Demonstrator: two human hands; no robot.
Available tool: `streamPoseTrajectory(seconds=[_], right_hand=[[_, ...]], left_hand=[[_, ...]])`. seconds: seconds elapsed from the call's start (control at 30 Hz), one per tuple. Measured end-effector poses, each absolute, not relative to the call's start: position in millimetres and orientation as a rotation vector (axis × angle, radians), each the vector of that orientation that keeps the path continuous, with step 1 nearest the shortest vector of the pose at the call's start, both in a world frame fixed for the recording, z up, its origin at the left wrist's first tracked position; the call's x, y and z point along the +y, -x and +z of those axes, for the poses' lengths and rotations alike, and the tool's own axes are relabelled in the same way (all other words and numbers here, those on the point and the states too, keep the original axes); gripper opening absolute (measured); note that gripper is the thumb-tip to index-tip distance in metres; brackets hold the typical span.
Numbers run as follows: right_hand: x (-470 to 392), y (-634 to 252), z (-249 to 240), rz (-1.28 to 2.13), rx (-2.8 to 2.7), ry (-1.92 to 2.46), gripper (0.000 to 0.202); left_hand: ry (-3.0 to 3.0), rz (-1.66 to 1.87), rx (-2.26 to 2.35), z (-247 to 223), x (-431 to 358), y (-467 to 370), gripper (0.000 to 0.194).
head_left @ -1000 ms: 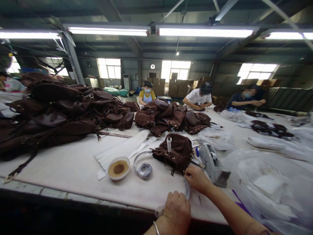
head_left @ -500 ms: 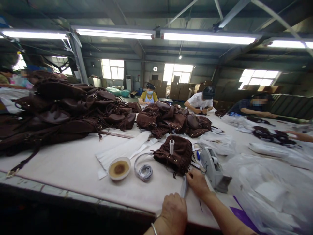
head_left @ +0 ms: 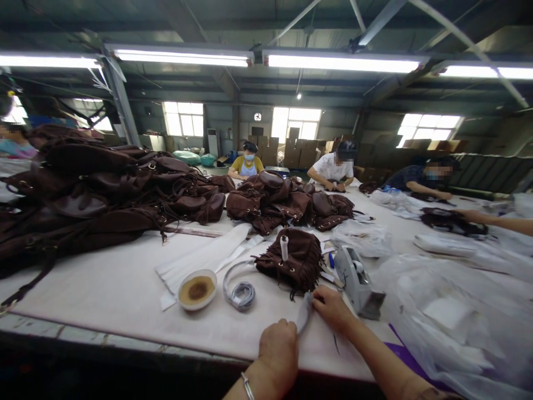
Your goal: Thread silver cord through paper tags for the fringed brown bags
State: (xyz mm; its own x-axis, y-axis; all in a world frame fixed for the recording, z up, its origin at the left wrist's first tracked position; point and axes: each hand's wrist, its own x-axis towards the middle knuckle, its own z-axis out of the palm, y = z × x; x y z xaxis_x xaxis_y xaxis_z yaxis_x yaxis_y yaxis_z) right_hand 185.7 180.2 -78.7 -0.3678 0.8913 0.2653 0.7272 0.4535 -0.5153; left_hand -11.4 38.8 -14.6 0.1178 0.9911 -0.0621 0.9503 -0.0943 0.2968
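Note:
Between my hands, near the table's front edge, stretches a narrow grey strip [head_left: 305,314] that looks wrapped in clear plastic. My left hand [head_left: 278,349] is closed around its near end, and my right hand [head_left: 332,309] pinches its far end. Just beyond lies a brown fringed bag [head_left: 290,259] with metal eyelets and a white tube-shaped piece [head_left: 284,248] on top. To the left rests a coiled grey strap [head_left: 242,296]. Farther left sits a white bowl [head_left: 214,293] with a yellowish-brown substance inside.
A grey tape dispenser [head_left: 358,283] stands right of my right hand, beside large clear plastic bags [head_left: 449,316]. Piles of brown bags [head_left: 95,189] cover the table's far left and middle. White sheets [head_left: 204,258] lie behind the bowl. Several co-workers sit across the table.
The view has shifted slightly right, so things appear farther left. My hands still grip the grey strip, whose broad side now shows more. A co-worker's hand at right has reached onto a brown piece.

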Motion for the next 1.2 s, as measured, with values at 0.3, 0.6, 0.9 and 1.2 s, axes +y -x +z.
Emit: streamPoseTrajectory(seconds=[0.3, 0.6, 0.9, 1.2], right_hand=[[153.9, -172.8, -63.9, 0.202, -2.142, 1.223, 0.028], [108.3, -155.1, -51.3, 0.214, -2.674, 0.874, 0.014], [84.6, -153.1, -67.1, 0.143, -2.504, 0.935, 0.020], [56.2, -138.8, -73.2, 0.102, -2.461, 0.778, 0.016]], left_hand=[[-2.163, 0.192, 1.933, -13.9, 40.0, 16.9, 0.028], [-2.326, 0.443, 1.840, -13.7, 33.5, 32.2, 0.024], [-1.921, 0.708, 1.867, -37.8, -25.7, 72.7, 0.027], [-1.762, 0.358, 2.184, -6.2, 11.8, 58.6, 0.045]])
